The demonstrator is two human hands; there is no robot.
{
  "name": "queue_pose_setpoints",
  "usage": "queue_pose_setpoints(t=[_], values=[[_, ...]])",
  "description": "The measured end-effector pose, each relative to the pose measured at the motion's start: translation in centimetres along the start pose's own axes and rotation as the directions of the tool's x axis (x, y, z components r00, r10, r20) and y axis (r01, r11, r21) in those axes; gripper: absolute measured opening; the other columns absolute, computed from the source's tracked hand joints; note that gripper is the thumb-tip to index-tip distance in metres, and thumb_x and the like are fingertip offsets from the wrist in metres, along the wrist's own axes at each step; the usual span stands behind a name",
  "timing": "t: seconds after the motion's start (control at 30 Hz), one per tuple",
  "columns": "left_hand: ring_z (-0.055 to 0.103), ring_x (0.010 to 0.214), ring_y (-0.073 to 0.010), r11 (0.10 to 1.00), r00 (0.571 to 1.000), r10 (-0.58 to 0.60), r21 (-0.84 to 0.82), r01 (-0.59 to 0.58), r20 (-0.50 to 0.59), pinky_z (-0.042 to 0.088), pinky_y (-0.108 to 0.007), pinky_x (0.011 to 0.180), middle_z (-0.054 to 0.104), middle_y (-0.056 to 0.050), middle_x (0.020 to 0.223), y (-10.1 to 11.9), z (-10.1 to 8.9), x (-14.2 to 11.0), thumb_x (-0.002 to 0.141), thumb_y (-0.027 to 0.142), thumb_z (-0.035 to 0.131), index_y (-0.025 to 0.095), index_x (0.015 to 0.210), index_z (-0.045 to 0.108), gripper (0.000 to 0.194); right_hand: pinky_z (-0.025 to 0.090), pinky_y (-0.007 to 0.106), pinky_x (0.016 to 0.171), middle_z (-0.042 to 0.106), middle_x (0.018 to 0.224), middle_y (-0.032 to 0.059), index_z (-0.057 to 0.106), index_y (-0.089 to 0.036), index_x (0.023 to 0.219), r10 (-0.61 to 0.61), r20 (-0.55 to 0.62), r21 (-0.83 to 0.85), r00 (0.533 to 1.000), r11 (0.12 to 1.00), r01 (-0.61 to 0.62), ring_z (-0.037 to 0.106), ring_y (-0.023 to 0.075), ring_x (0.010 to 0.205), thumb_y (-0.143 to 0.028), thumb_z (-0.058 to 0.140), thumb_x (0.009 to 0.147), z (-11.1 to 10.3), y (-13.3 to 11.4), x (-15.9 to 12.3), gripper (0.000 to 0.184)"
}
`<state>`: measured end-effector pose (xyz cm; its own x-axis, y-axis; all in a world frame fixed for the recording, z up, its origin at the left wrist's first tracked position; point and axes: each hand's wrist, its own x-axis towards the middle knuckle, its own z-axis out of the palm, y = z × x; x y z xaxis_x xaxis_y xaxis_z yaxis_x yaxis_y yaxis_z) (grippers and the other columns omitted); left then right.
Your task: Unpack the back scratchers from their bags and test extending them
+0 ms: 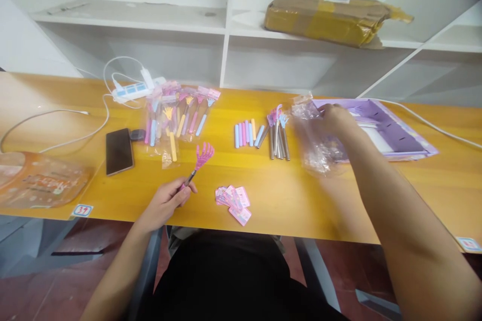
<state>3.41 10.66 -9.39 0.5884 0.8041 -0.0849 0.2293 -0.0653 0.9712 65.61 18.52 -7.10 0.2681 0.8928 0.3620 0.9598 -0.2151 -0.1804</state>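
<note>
Head view: 1 pink hand-shaped scratcher, its lower end clasped in the left grip, long axis slanting away and rightward above the surface. Clear bags: well right of it, by the purple box, nearer the right grip, whose hold, blurred, I cannot tell.

White shelving behind a yellow-brown wooden table; dull reddish floor below

Far right, on shelf: taped cardboard box. Far left: white power strip. Left: dark phone, small dark case just beside.
</note>
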Motion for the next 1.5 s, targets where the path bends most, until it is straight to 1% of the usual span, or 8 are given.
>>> queue_pose_setpoints(t=[0.1,0.23,0.53,0.8,0.93,1.1,1.27,1.5], values=[[0.041,0.066,-0.0137,1.000,1.000,-0.004,0.019,0.004,0.005,0.031,-0.027,0.061,0.044,0.005,0.073,-0.2,0.0,0.0,0.112,0.059,0.054,0.018,0.111,0.069,0.043,0.046,0.045,0.105,0.061,0.140,0.0418,0.069,0.001,0.140,0.036,-0.020,-0.027,0.999,0.999,-0.036,0.067,0.0373,0.124,-0.024,0.073,0.097,1.2,-1.1,-0.7,0.050],[0.042,0.067,-0.0140,0.999,1.000,-0.005,0.039,0.004,0.013,0.032,-0.027,0.063,0.043,0.005,0.074,-0.3,0.0,0.1,0.112,0.060,0.053,0.018,0.112,0.068,0.044,0.036,0.053,0.128,0.047,0.169,0.0307,0.054,-0.008,0.161,-0.057,0.032,0.019,0.998,0.998,0.056,0.045,0.0399,0.157,-0.033,0.061,0.104,3.4,-2.9,-1.3,0.062],[0.042,0.067,-0.0138,0.998,1.000,-0.012,0.069,0.011,0.016,0.032,-0.027,0.064,0.043,0.005,0.074,-0.1,0.1,0.1,0.113,0.060,0.052,0.018,0.115,0.068,0.045,0.022,0.069,0.136,0.027,0.183,0.0245,0.034,-0.005,0.174,0.041,0.335,0.011,0.941,0.999,-0.047,0.023,0.0427,0.171,-0.058,0.028,0.111,7.1,-4.4,-3.1,0.082],[0.039,0.061,-0.0131,0.999,1.000,0.005,0.037,-0.005,0.006,0.033,-0.026,0.060,0.042,0.006,0.070,0.0,0.2,0.0,0.112,0.063,0.050,0.018,0.115,0.068,0.048,0.035,0.065,0.131,0.044,0.173,0.0256,0.051,-0.012,0.163,-0.034,0.106,0.107,0.994,0.994,0.023,0.037,0.0407,0.164,-0.043,0.042,0.109,1.1,-7.2,-3.9,0.063],[0.055,0.069,-0.0157,0.969,0.999,0.040,0.243,-0.045,0.025,0.042,-0.027,0.066,0.058,0.002,0.077,1.6,1.7,-0.6,0.116,0.053,0.047,0.021,0.116,0.070,0.039,0.060,0.043,0.091,0.077,0.117,0.0137,0.072,-0.023,0.119,-0.340,0.273,0.574,0.900,0.808,0.131,0.073,0.0284,0.105,-0.053,0.059,0.107,-4.2,-13.6,-11.1,0.035],[0.069,0.086,-0.0217,0.676,0.905,0.292,0.603,-0.424,0.309,0.050,-0.033,0.078,0.075,-0.004,0.099,4.1,6.7,-1.8,0.116,0.032,0.050,0.021,0.112,0.068,0.021,0.046,0.028,0.070,0.064,0.086,-0.0005,0.062,-0.021,0.090,-0.732,0.319,0.904,0.602,0.426,0.039,0.058,0.0146,0.077,-0.057,0.084,0.096,-6.6,-23.6,-23.0,0.043],[0.060,0.070,-0.0228,0.259,0.722,0.552,0.737,-0.624,0.417,0.049,-0.038,0.068,0.065,-0.004,0.079,4.4,9.3,-2.3,0.115,0.017,0.042,0.018,0.096,0.064,0.028,0.033,0.031,0.066,0.039,0.073,-0.0035,0.040,-0.022,0.078,-0.685,0.190,0.971,0.703,0.238,-0.030,0.037,0.0123,0.065,-0.040,0.048,0.117,-5.6,-27.1,-27.6,0.044],[0.060,0.062,-0.0199,0.164,0.644,0.629,0.735,-0.658,0.436,0.047,-0.036,0.055,0.065,-0.002,0.074,6.0,9.2,-2.7,0.115,0.015,0.040,0.015,0.105,0.065,0.028,0.023,0.029,0.057,0.026,0.069,-0.0053,0.029,-0.023,0.072,-0.575,0.414,0.909,0.706,0.223,-0.351,0.025,0.0099,0.060,-0.061,0.050,0.114,-7.4,-26.9,-28.8,0.061]])
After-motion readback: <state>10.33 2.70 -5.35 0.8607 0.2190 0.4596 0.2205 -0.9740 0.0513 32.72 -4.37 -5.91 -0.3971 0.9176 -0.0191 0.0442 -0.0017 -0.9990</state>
